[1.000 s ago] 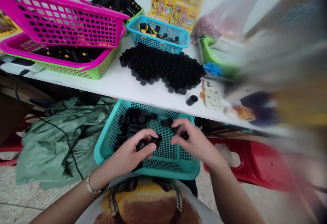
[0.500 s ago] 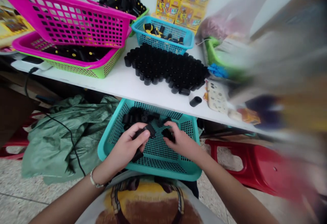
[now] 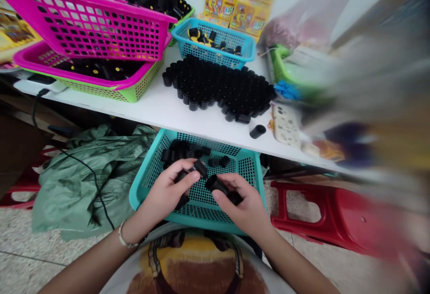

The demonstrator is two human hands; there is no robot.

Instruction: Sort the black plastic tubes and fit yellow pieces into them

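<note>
My left hand grips a black cylindrical piece between thumb and fingers, and more black shows under its palm. Close by on the right, my right hand is closed around a black hollow cylinder, its open end facing the left hand's piece. The two pieces are nearly touching; I cannot tell if they meet. Both hands are above a teal plastic basket at my lap. Loose black cylinders lie at its far left, and another black cylinder lies farther right.
On the white table stands a dense group of black cylinders, with one lying cylinder near the edge. Behind are a blue basket, pink baskets and yellow boxes. A red stool stands right.
My right hand has turned and come closer to the left hand, now showing a hollow cylinder in its grip. A black cylinder it covered lies visible in the basket. The left hand barely moved.
</note>
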